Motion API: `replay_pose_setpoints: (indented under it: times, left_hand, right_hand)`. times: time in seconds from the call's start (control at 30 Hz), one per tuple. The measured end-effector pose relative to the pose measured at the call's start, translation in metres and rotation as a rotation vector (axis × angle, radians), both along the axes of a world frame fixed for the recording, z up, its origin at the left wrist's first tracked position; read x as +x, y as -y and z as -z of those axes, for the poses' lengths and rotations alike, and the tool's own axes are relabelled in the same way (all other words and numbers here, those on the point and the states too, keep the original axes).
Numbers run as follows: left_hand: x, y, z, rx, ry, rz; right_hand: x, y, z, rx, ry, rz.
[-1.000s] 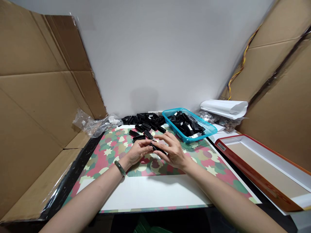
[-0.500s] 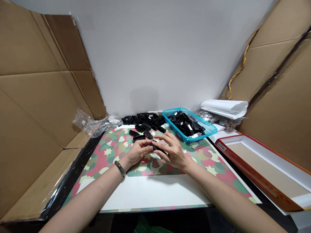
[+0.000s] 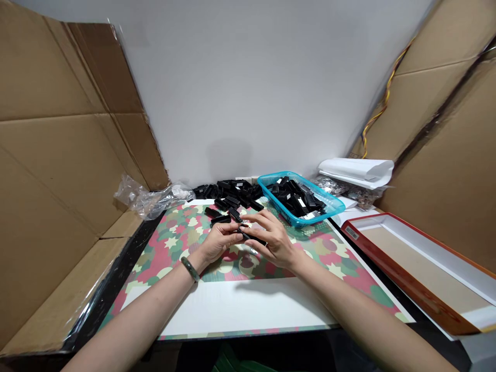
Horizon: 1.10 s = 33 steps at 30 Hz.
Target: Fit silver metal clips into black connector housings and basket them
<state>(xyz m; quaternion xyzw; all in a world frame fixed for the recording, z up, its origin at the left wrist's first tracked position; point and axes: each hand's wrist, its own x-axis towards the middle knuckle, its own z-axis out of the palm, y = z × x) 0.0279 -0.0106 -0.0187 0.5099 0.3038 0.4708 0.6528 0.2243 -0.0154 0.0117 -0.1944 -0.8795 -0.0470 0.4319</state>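
Between my two hands, over the patterned mat (image 3: 182, 243), is a small black bar-shaped plastic piece (image 3: 252, 238). My left hand (image 3: 217, 242), with a green bangle at its wrist, pinches the piece's left end between thumb and fingers. My right hand (image 3: 276, 240) is closed around its right part, the fingertips reaching toward the left end. The fingers cover much of the piece, so its details are hidden. Just beyond my hands lie several loose black pieces (image 3: 220, 220) of similar shape, with a larger heap (image 3: 232, 188) against the wall.
A blue plastic basket (image 3: 339, 207) of black pieces stands at the back right. Beside it are rolled white sheets (image 3: 356, 172) and a shallow red-edged box (image 3: 411, 287). Clear plastic wrap (image 3: 149, 199) lies at the back left. Cardboard walls (image 3: 50, 170) flank both sides.
The view has shifted very slightly. My right fingers have moved a little on the black piece; both hands keep their grip and place.
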Motion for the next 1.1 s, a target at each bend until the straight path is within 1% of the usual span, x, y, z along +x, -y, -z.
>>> replay_pose_setpoints:
  times: [0.1,0.2,0.33,0.4,0.47,0.63,0.77,0.93,1.1]
  left_hand:
    - [-0.0011,-0.0001,-0.0007,-0.009,-0.025,-0.006]
    - [-0.0006,0.0001,-0.0043,-0.015,0.007,-0.006]
    - [0.0002,-0.0002,-0.0074,-0.015,0.04,0.014]
    - [0.0002,-0.0004,-0.0065,-0.011,0.045,0.02]
    - [0.0,-0.0004,-0.0049,-0.01,0.048,0.024]
    - [-0.0001,0.0001,-0.0037,-0.019,0.056,0.036]
    - [0.0,0.0,-0.0046,-0.023,0.055,0.033]
    - [0.0006,-0.0002,-0.0035,-0.018,0.036,0.011]
    - [0.0003,-0.0013,-0.0011,-0.012,0.004,-0.037]
  right_hand:
    - [-0.0006,-0.0002,0.0024,-0.03,0.002,-0.005]
    - [-0.0019,-0.0011,0.006,-0.038,-0.031,-0.027]
    - [-0.0029,-0.0007,0.0074,-0.104,-0.166,-0.103]
    - [-0.0024,0.0001,0.0059,-0.153,-0.237,-0.11]
    - [-0.0013,0.0005,0.0042,-0.163,-0.269,-0.102]
    - [0.0007,-0.0013,0.0042,-0.121,-0.236,-0.09]
    - [-0.0001,-0.0025,0.0059,-0.074,-0.195,-0.107]
    - [-0.001,-0.0036,0.0068,-0.044,-0.163,-0.113]
    - [-0.0006,-0.0063,0.0103,-0.045,-0.098,-0.071]
